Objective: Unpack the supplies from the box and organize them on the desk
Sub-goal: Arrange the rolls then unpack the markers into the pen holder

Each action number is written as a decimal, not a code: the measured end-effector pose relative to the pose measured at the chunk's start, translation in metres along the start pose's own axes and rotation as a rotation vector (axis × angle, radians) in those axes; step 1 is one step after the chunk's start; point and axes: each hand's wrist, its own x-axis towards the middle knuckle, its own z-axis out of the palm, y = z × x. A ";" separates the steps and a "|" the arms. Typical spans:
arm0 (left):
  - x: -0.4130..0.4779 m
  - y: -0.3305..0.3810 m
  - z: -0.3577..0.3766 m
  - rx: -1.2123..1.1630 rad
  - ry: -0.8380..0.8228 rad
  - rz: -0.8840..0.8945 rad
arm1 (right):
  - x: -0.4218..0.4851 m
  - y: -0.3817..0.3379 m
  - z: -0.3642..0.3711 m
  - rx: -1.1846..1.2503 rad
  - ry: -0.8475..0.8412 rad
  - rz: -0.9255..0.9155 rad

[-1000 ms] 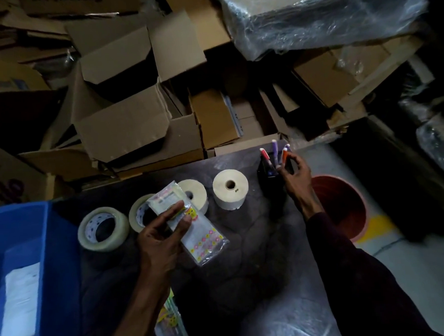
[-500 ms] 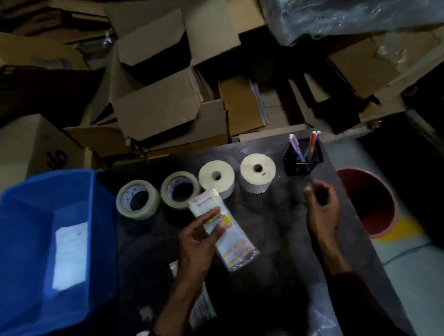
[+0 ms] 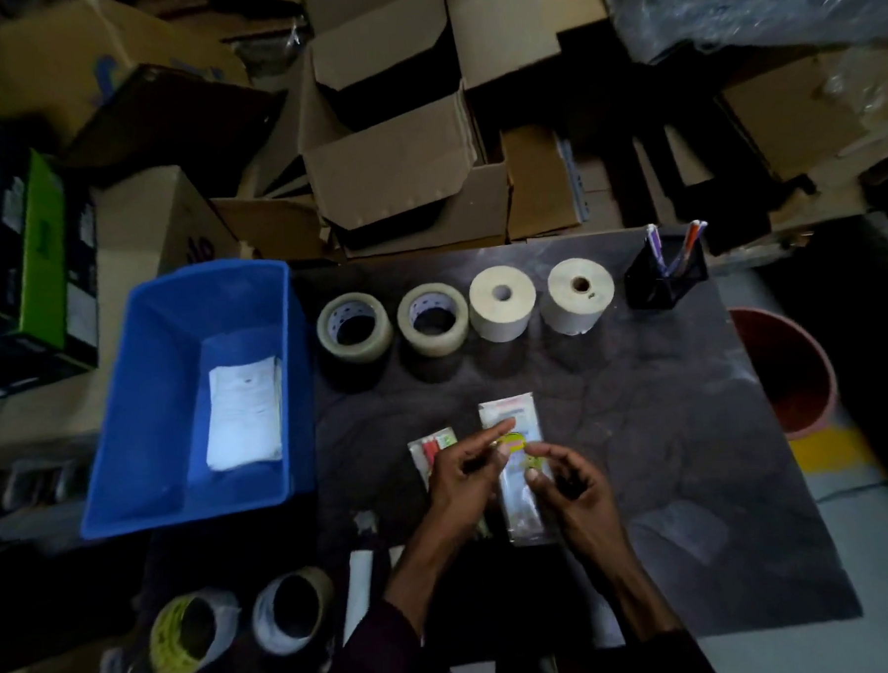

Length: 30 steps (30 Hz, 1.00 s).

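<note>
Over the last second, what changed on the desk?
The right grip left the pen holder and came back to pinch the sticker packet, which the left grip kept holding and drew nearer, away from the row of rolls. The rolls, the pens and the blue bin stayed put.

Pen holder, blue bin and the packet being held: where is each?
pen holder (image 3: pixel 658 289), head view, front wall.
blue bin (image 3: pixel 142 403), head view, left inner wall.
packet (image 3: pixel 510 412), head view, top end.
</note>
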 end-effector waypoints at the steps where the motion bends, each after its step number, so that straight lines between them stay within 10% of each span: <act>1: -0.005 -0.004 -0.005 0.010 0.015 -0.005 | -0.006 0.005 -0.004 -0.007 0.021 0.002; 9: -0.036 -0.062 -0.064 0.068 0.381 -0.288 | -0.057 0.079 -0.041 -0.477 0.219 -0.036; 20: 0.005 -0.085 -0.050 0.633 0.333 -0.388 | -0.064 0.103 -0.027 -0.972 0.453 -0.157; 25: 0.008 -0.077 -0.049 0.591 0.297 -0.320 | -0.065 0.097 -0.026 -0.904 0.461 -0.155; 30: 0.004 -0.055 -0.047 0.062 0.208 -0.399 | -0.071 0.062 -0.010 -0.704 0.519 -0.179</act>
